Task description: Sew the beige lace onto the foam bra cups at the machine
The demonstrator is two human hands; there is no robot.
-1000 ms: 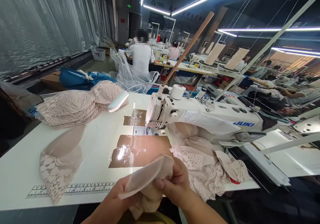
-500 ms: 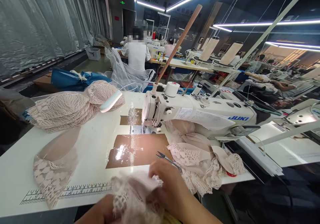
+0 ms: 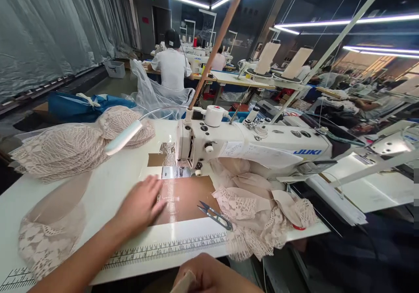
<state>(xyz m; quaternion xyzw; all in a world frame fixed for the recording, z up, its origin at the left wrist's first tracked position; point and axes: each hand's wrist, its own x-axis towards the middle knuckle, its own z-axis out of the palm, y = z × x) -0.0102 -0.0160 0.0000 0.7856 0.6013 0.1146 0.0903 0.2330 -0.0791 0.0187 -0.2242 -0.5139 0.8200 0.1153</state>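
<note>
My left hand [image 3: 141,203] reaches over the table's left-middle part, fingers stretched out beside the brown patch [image 3: 191,197] in front of the needle area. It holds nothing that I can see. At the bottom edge, my right hand [image 3: 209,272] is closed on a piece of beige fabric [image 3: 185,283]; most of that fabric is out of view. Thread snips [image 3: 214,215] lie at the brown patch's right corner. A JUKI sewing machine [image 3: 262,147] stands behind. One beige lace cup piece [image 3: 49,236] lies flat to the left of my left forearm.
Stacked lace cups [image 3: 62,149] sit at the back left, below a lamp [image 3: 123,138] on a bendy neck. More lace pieces [image 3: 252,206] are heaped right of the needle. A printed ruler [image 3: 170,247] runs along the front edge. A co-worker [image 3: 172,64] sits ahead.
My left hand has let go of the bunched lace fabric and moved forward onto the table. My right hand has drawn down towards the bottom edge with the fabric, most of which has left view.
</note>
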